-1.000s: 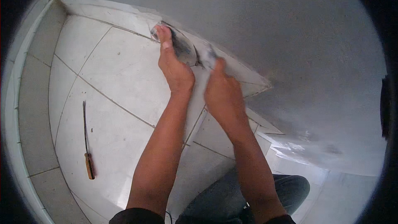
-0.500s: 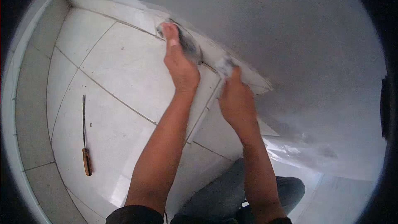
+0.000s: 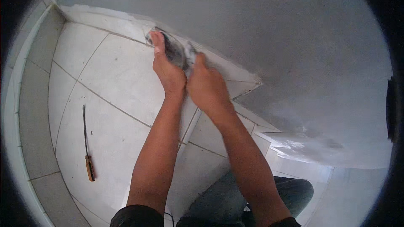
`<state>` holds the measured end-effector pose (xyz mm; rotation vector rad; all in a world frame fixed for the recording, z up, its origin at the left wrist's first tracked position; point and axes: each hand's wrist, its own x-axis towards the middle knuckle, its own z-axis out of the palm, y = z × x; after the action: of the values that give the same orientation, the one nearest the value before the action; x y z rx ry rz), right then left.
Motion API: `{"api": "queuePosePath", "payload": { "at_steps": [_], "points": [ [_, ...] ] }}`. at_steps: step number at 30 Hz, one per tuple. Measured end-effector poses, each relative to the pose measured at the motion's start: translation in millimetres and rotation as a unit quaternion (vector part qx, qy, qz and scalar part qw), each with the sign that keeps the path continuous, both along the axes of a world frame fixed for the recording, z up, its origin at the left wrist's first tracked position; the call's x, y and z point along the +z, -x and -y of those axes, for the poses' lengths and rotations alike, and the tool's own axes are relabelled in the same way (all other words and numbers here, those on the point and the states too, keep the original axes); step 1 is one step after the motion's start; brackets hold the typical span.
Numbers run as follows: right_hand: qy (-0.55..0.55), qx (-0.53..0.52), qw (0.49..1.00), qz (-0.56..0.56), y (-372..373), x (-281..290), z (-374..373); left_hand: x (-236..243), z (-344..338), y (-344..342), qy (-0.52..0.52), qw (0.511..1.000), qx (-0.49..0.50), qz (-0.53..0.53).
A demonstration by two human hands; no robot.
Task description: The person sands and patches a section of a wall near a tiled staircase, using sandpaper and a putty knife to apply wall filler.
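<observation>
Tiled floor (image 3: 122,71) — right hand (image 3: 207,83), gripping a blurred tool (image 3: 190,54), came nearer left hand (image 3: 167,70), which holds a dark piece (image 3: 174,51) — working gap is small

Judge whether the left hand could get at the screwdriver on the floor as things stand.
Likely yes: the screwdriver lies on the tiles, and nothing sizeable shows between it and the left hand. That hand is on a dark, rounded object by the skirting, so may need freeing first.

At upper centre, our left hand (image 3: 167,72) holds a dark, rounded object (image 3: 175,54) by the white skirting (image 3: 107,20); our right hand (image 3: 207,83) grips something pale and blurred (image 3: 191,53). At lower left lies a screwdriver (image 3: 89,162).
</observation>
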<state>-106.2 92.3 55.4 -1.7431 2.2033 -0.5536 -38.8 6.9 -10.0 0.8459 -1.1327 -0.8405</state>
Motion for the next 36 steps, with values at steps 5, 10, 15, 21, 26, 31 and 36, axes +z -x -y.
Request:
{"api": "queuePosePath", "payload": {
  "at_steps": [5,10,15,21,26,31,36],
  "points": [
    [-0.077,-0.092,0.992,-0.028,15,4,-24,-8,0,3,0.004,1.000,0.010,0.001],
    [-0.092,-0.063,0.994,-0.011,16,16,-25,4,2,-4,-0.036,0.999,-0.002,-0.018],
    [-0.023,-0.018,1.000,-0.009,-27,-2,30,3,10,-14,-0.097,0.985,-0.053,-0.132],
    [-0.083,-0.063,0.995,0.004,34,1,-54,-37,23,-10,-0.020,1.000,-0.020,0.008],
    [-0.117,-0.072,0.988,-0.065,107,53,-161,-16,-32,32,-0.002,0.996,-0.036,0.078],
    [-0.134,-0.114,0.979,-0.107,138,100,-258,33,-116,96,0.076,0.988,-0.051,0.120],
    [-0.101,-0.149,0.983,-0.024,145,96,-304,38,-90,93,-0.013,0.993,0.033,0.115]
  ]
}}
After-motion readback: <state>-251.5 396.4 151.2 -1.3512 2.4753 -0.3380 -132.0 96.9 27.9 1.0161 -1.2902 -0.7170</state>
